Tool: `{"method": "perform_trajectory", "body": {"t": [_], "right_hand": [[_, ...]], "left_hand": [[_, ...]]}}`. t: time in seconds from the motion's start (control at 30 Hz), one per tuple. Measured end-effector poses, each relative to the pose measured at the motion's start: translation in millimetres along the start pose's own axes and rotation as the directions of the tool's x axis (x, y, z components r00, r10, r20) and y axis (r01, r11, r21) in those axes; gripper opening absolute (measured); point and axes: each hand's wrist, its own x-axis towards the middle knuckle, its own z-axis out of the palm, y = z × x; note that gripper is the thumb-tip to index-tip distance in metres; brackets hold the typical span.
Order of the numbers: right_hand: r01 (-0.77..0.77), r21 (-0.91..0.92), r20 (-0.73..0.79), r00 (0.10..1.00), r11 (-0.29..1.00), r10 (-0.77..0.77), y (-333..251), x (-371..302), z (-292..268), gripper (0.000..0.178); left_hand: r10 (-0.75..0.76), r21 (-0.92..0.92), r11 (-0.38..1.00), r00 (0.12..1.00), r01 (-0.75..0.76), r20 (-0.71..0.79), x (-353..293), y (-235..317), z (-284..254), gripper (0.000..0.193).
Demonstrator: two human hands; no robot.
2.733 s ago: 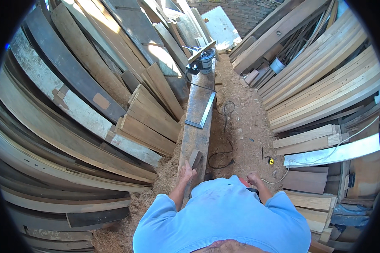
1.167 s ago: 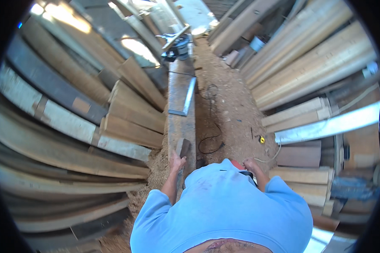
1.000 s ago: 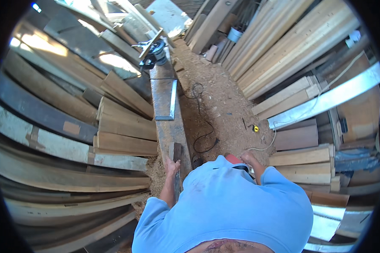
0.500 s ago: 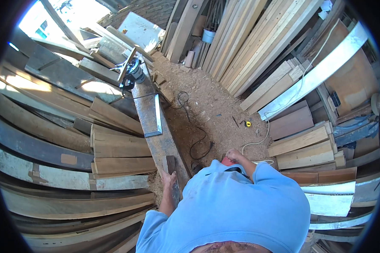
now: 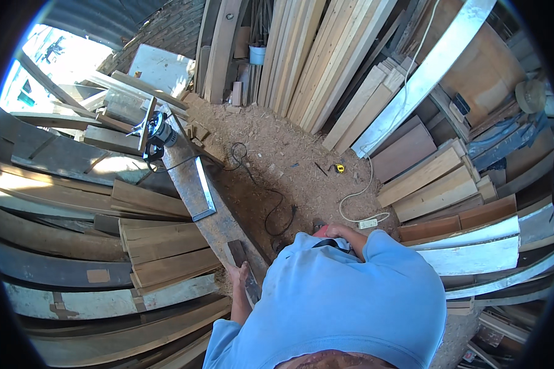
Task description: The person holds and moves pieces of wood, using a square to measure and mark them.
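A worn wooden bench plank [image 5: 212, 230] runs away from me to the upper left. On its near end lies a dark narrow piece of wood [image 5: 235, 251], gripped at its left edge by my left hand [image 5: 238, 272]. My right hand [image 5: 337, 230] is curled in front of my waist, against something red [image 5: 321, 231]; my body hides most of its fingers, and what it holds cannot be made out. Farther along the plank lies a metal try square [image 5: 208, 197]. A corded router [image 5: 160, 130] with a wooden strip across it rests at the far end.
Boards are stacked along the left [image 5: 166, 246] and right [image 5: 431, 190]; tall planks [image 5: 326, 61] lean at the back. A black cord [image 5: 280, 206] loops over the sawdust floor. There, too, are a yellow tape measure [image 5: 339, 168] and a white power strip [image 5: 368, 224] on a cable.
The view has swung, so the bench and surroundings sit farther left and, on the left side, lower. Both hands stay in nearly the same places. The white power strip now shows more fully.
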Motion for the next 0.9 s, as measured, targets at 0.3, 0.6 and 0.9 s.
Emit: {"method": "perform_trajectory", "body": {"t": [0.3,0.6,0.9], "right_hand": [[-0.009,-0.012,-0.135,0.991,1.0,0.007,19.8,35.2,10.2,0.031],[0.198,-0.213,-0.104,0.969,0.957,-0.223,50.3,43.1,-4.1,0.028],[0.057,-0.069,-0.063,0.996,0.996,-0.061,143.1,15.6,-12.4,0.027]], "left_hand": [[0.004,0.04,0.999,1.0,-0.004,0.011,-5.1,2.5,-2.1,0.101],[0.0,0.245,0.969,0.991,0.034,-0.137,-18.2,21.4,20.9,0.097],[0.08,0.514,0.857,0.994,-0.033,-0.069,6.0,7.7,69.8,0.079]]}}
